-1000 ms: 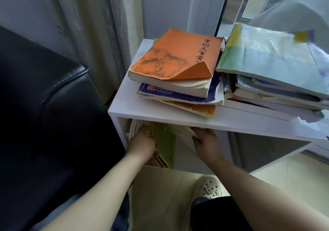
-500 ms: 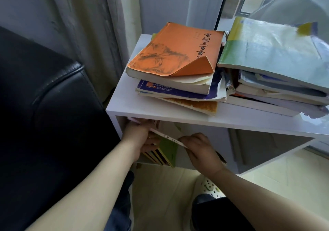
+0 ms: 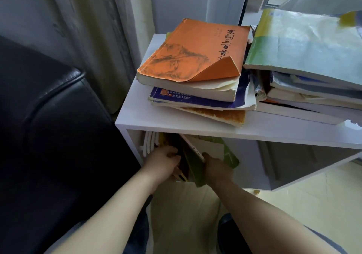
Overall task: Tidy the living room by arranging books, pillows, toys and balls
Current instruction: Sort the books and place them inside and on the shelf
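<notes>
A black leather armchair (image 3: 49,126) fills the left side, its padded arm just beside a white shelf unit (image 3: 135,113). Behind both hangs a pale curtain (image 3: 88,28) with a faint leaf pattern, its folds dropping into the gap between them. Right of the curtain stands a plain grey-white wall panel (image 3: 176,3), then a dark window frame (image 3: 243,3). Pale glossy floor (image 3: 303,204) shows below and to the right of the shelf unit.

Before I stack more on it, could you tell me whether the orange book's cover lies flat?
Not flat: the orange book has its near right corner curled back.
</notes>
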Motion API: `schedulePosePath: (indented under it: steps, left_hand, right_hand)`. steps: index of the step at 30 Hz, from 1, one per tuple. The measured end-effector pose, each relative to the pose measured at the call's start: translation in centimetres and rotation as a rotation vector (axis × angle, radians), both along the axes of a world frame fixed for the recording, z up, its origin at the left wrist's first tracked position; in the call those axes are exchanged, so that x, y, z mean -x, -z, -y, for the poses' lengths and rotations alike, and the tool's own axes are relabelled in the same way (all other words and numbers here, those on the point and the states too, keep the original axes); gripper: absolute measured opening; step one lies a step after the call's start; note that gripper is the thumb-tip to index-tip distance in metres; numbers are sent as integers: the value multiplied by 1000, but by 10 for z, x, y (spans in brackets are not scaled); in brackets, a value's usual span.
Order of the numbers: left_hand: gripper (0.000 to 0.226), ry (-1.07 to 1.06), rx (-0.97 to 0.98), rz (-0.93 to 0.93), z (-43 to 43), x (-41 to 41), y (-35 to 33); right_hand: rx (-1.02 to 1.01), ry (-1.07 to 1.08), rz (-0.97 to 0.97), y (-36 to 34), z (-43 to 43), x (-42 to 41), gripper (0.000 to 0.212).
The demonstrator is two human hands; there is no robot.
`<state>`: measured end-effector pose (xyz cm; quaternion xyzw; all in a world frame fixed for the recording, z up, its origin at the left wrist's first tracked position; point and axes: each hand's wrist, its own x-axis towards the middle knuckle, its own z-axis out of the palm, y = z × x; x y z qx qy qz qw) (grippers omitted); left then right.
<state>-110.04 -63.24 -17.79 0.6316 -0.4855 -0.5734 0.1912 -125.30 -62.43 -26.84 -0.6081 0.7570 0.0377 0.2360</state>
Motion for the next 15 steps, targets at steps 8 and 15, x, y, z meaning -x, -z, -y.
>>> schedulePosePath:
  steps: [8,15]
  left_hand:
    - [29,35,-64,-8,3,1,-2]
    - [41,97,-2,150,6,-4,11]
  right_hand:
    - [-34,-15,-121,16,10,4,37]
    - [-84,110,-21,57,27,-13,32]
